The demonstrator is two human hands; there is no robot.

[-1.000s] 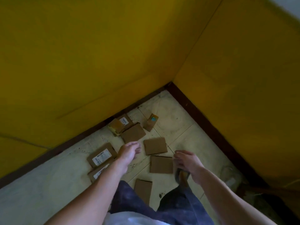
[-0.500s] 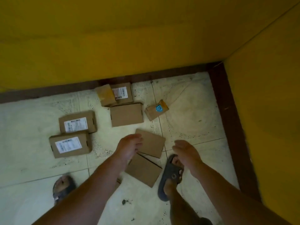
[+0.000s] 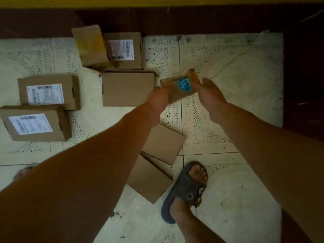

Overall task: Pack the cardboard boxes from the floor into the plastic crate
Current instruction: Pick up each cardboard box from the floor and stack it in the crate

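Several brown cardboard boxes lie on the tiled floor. A small box with a blue sticker (image 3: 182, 85) sits between my two hands. My left hand (image 3: 160, 97) presses its left side and my right hand (image 3: 208, 92) its right side. A plain box (image 3: 128, 88) lies just left of it. Two labelled boxes (image 3: 47, 92) (image 3: 33, 123) lie at the left, and a labelled box (image 3: 124, 49) and a tilted one (image 3: 89, 44) at the back. Two plain boxes (image 3: 163, 142) (image 3: 149, 178) lie under my left forearm. No crate is in view.
A dark skirting board (image 3: 175, 18) runs along the back below a yellow wall, and another dark strip (image 3: 303, 76) stands at the right. My right foot in a grey slipper (image 3: 185, 190) stands beside the near boxes; toes of the other foot (image 3: 24, 171) show at the left.
The camera has dropped much closer to the floor. Both hands reached forward past the near plain boxes and closed around the small blue-sticker box.
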